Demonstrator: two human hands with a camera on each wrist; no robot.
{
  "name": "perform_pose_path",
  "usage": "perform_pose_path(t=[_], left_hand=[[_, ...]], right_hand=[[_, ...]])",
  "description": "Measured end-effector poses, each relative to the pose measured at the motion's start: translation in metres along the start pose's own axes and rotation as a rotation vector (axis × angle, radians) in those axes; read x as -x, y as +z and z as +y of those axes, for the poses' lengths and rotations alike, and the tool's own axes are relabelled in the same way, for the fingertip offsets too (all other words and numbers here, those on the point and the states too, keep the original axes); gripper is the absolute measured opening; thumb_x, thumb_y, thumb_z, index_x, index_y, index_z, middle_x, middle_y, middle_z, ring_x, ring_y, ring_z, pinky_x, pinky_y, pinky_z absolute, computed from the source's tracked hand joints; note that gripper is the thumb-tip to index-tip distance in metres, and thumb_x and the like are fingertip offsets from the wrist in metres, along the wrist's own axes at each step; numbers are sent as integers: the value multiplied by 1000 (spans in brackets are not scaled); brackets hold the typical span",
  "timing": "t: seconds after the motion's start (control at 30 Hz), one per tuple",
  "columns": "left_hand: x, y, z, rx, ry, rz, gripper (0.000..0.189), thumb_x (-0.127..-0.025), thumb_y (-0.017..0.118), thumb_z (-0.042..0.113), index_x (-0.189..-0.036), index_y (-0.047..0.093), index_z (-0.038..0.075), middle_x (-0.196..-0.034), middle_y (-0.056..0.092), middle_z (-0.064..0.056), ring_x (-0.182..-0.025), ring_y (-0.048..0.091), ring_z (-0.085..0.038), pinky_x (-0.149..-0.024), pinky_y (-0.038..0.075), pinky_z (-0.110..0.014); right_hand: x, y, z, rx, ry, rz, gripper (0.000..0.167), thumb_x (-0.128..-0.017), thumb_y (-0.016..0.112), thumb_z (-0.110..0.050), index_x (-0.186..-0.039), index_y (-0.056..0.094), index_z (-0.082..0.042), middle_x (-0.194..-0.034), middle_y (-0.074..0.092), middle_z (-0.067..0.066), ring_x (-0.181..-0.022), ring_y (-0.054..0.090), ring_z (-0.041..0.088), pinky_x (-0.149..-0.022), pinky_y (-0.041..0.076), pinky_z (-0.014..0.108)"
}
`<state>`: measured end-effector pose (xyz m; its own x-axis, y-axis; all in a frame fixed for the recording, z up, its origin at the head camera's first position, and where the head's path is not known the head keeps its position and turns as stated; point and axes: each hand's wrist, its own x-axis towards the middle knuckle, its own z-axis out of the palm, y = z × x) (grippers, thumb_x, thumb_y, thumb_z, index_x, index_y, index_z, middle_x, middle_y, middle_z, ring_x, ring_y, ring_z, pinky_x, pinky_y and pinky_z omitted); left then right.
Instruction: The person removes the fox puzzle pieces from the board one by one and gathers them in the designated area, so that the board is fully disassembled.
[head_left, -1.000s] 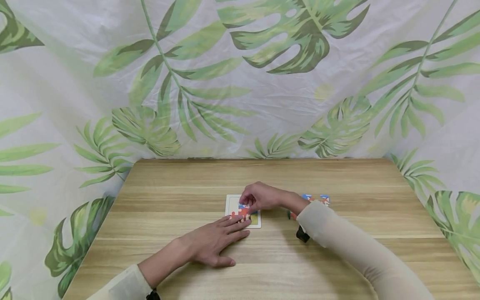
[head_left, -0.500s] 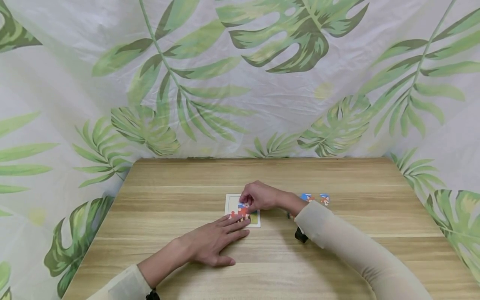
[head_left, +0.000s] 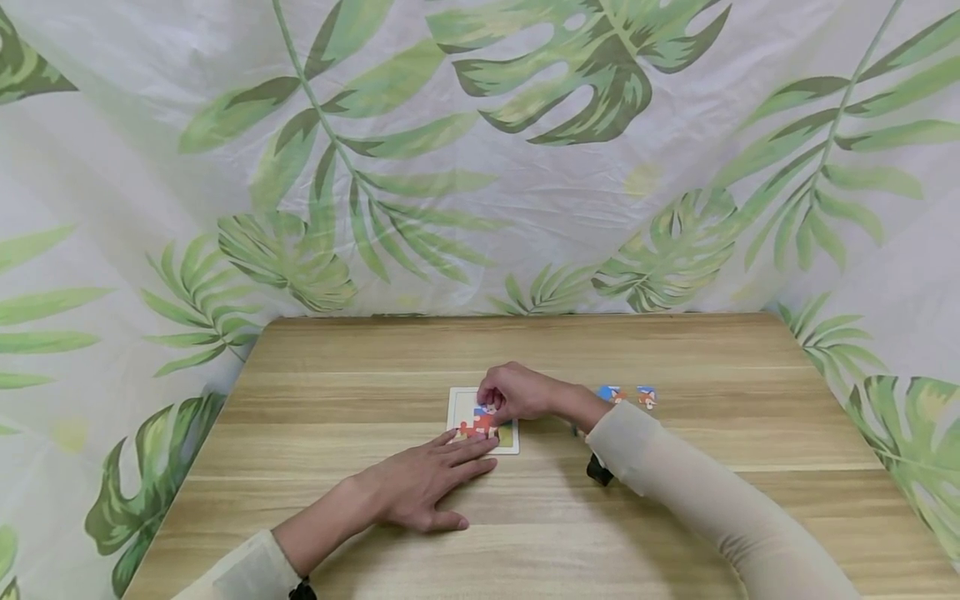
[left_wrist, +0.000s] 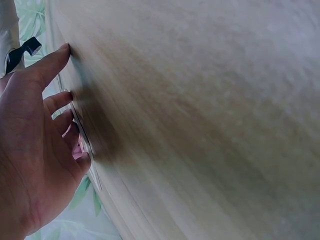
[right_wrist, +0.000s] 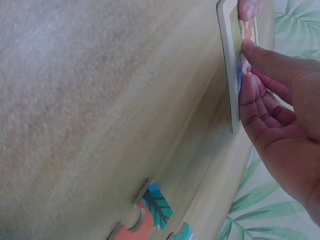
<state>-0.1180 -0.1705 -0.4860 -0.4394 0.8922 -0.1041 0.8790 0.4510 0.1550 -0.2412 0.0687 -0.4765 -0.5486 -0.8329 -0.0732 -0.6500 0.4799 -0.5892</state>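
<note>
A small jigsaw puzzle in a white-bordered tray (head_left: 452, 417) lies on the table, with red, blue and green pieces (head_left: 483, 422) set in its middle and right. My left hand (head_left: 420, 483) lies flat at the tray's near side, straight fingers resting over the lower pieces. At the upper part of the picture, my right hand (head_left: 521, 393) has curled fingers and pinches a jigsaw piece against the puzzle; the fingers hide most of it. In the right wrist view, that thumb and index finger (right_wrist: 262, 57) touch the picture surface inside the tray (right_wrist: 227, 55).
To the right of the tray lie loose jigsaw pieces with orange and blue print (head_left: 647, 397), partly behind the right sleeve (head_left: 633, 437). A coral and green piece (right_wrist: 159, 205) shows in the right wrist view. A leaf-print cloth (head_left: 555, 217) hangs behind the wooden table (head_left: 337, 400).
Both hands keep almost the same place and pose on the puzzle. The head view has shifted slightly, and the right forearm now covers the loose pieces a little differently.
</note>
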Motion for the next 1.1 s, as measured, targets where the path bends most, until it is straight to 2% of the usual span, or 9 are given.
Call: perform_pose_path(t=[0.33,0.53,0.8,1.1], left_hand=[[0,2,-1,-4,7,12,81,-103,59,57,-164,39,8,-176,24,-9,-161,26,-22,-129,28,-53],[1,3,-1,-15,16,27,81,-102,60,58,-163,41,9,-175,26,-9,-160,28,-21,-128,29,-53],[1,2,-1,-10,10,17,82,-102,60,58,-164,40,10,-176,25,-8,-161,27,-20,-129,28,-52],[0,3,-1,-12,2,3,82,-103,58,60,-165,38,11,-176,22,-7,-162,24,-19,-130,26,-51]], right_hand=[[1,2,2,-38,3,20,27,-83,90,-5,-103,72,-3,-93,69,6,-84,66,14,-73,54,18],[3,4,5,-134,17,40,27,-83,89,-2,-102,69,-4,-89,71,6,-81,66,14,-72,55,19],[5,7,10,-250,12,67,21,-88,83,2,-104,70,-4,-90,71,6,-81,63,5,-75,57,21],[7,8,12,-367,12,89,17,-93,78,3,-108,73,-2,-92,72,6,-83,65,10,-76,59,24]])
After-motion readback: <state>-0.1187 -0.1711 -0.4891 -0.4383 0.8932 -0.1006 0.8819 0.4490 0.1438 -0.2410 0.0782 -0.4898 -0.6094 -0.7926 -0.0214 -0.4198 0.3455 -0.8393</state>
